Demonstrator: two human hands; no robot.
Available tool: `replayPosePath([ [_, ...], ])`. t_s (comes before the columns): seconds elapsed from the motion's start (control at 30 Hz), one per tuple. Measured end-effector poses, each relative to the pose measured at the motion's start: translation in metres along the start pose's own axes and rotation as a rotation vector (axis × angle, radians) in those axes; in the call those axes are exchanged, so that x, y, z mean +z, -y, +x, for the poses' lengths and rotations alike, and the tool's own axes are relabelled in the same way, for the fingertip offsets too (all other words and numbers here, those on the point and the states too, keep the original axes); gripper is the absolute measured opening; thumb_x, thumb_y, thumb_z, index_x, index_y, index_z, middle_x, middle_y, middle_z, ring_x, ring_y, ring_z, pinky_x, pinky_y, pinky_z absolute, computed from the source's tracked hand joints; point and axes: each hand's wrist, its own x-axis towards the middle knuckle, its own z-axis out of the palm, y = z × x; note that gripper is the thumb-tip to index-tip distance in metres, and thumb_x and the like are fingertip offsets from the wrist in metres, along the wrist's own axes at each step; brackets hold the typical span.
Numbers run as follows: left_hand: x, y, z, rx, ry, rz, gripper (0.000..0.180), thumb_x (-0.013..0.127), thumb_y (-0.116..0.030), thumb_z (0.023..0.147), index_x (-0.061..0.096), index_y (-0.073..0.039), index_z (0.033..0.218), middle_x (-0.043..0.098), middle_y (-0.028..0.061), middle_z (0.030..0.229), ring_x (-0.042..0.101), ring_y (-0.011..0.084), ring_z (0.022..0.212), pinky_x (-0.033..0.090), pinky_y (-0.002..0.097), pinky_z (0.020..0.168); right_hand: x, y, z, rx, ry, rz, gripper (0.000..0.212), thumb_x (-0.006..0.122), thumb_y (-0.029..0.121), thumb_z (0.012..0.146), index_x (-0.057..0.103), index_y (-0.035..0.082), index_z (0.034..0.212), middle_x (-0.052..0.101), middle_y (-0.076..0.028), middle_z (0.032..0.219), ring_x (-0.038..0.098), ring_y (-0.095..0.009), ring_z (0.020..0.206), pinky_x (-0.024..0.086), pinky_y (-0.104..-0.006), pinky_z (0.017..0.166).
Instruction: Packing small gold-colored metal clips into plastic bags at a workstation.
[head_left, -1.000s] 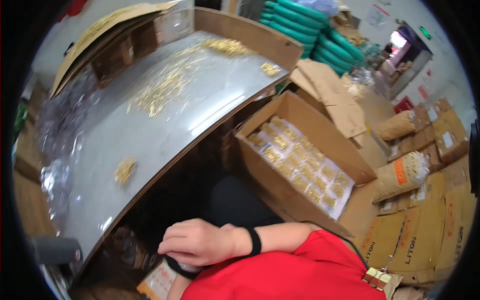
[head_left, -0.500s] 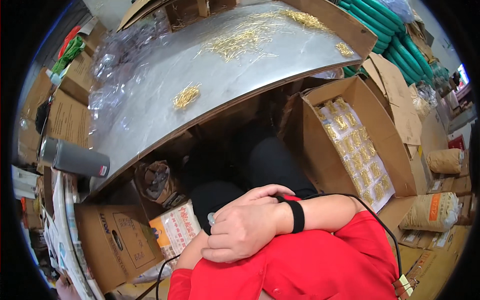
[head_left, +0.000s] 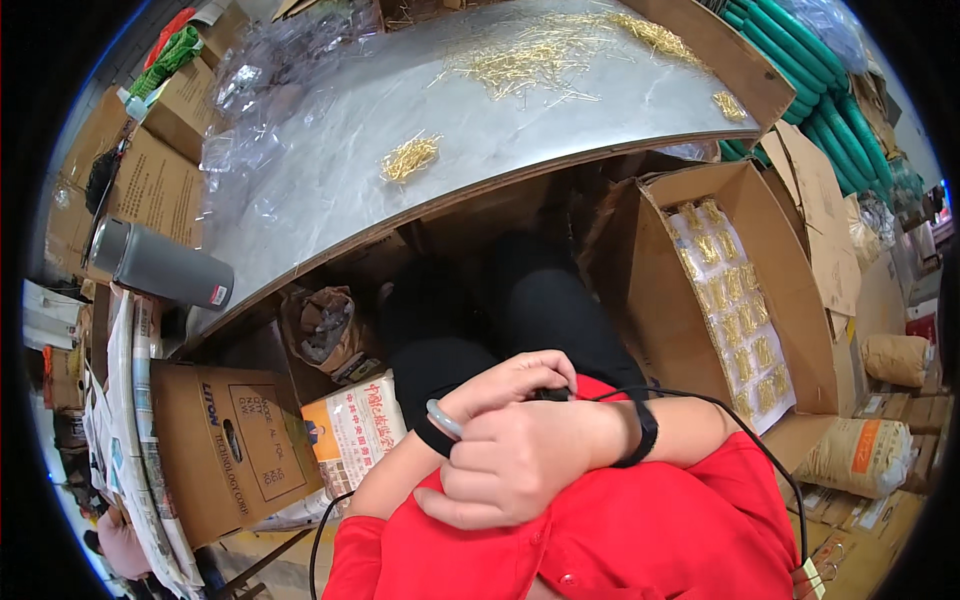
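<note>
My forearms cross over my red shirt, above my dark-trousered lap. My left hand (head_left: pixel 515 382) comes from the lower left, with a pale bangle (head_left: pixel 444 419) and a black band at its wrist. Its bent fingers close around a small black piece (head_left: pixel 551 394) beside my right wrist, from which a black cable (head_left: pixel 690 393) seems to run off to the right. My right hand (head_left: pixel 497 468) lies nearer my body, across the left forearm, fingers curled in and palm hidden. A black wristband (head_left: pixel 645 432) circles its wrist.
A grey table (head_left: pixel 330 190) holds a small heap of gold pins (head_left: pixel 411 157), a wide scatter of pins (head_left: pixel 530 60), clear plastic bags (head_left: pixel 265 110) and a grey bottle (head_left: pixel 165 265). At right, an open carton (head_left: pixel 640 240) contains bagged gold pieces (head_left: pixel 735 310); another carton (head_left: pixel 225 440) stands left.
My left hand's fingers have bent in around the small black piece. The right wrist's band has shifted rightward with the arm. My view has tilted, so the table's things appear further right.
</note>
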Motion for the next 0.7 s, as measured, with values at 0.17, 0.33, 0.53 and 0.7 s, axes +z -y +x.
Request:
replayPosePath([
  [0.17,-0.060,0.116,0.024,0.196,-0.253,-0.060,0.018,0.047,-0.009,0.104,0.063,-0.002,0.110,0.063,0.0045,0.103,0.059,0.0086,0.110,0.049,0.0229,0.088,-0.019,-0.021,0.014,0.164,0.015,-0.049,0.012,0.068,0.014,0.079,0.064,0.004,0.085,0.059,-0.002,0.071,0.061,-0.021,0.062,0.049,-0.0308,0.055],
  [0.33,-0.024,0.027,0.020,0.035,-0.177,0.095,0.033,0.046,-0.024,0.106,0.054,-0.002,0.128,0.060,0.0080,0.113,0.062,0.0163,0.102,0.058,0.0298,0.075,-0.001,-0.069,-0.045,0.931,-0.137,0.153,0.012,0.066,0.005,0.090,0.068,0.002,0.101,0.065,-0.011,0.090,0.066,-0.023,0.080,0.052,-0.0305,0.068],
  [0.53,-0.044,0.035,0.022,-0.089,-0.245,0.123,0.036,0.052,-0.033,0.103,0.056,-0.002,0.122,0.060,0.0081,0.109,0.063,0.0156,0.089,0.057,0.0300,0.057,0.023,-0.070,-0.089,1.152,-0.067,0.248,0.016,0.064,0.003,0.091,0.069,0.001,0.106,0.066,-0.010,0.097,0.067,-0.021,0.089,0.052,-0.0298,0.078],
  [0.7,-0.061,0.042,0.024,-0.120,-0.334,0.425,0.040,0.046,-0.036,0.104,0.059,0.001,0.115,0.063,0.0122,0.092,0.064,0.0192,0.080,0.055,0.0329,0.060,0.034,-0.079,-0.104,1.166,-0.087,0.347,0.016,0.065,0.005,0.091,0.069,0.002,0.106,0.067,-0.010,0.100,0.068,-0.020,0.090,0.053,-0.0309,0.079],
])
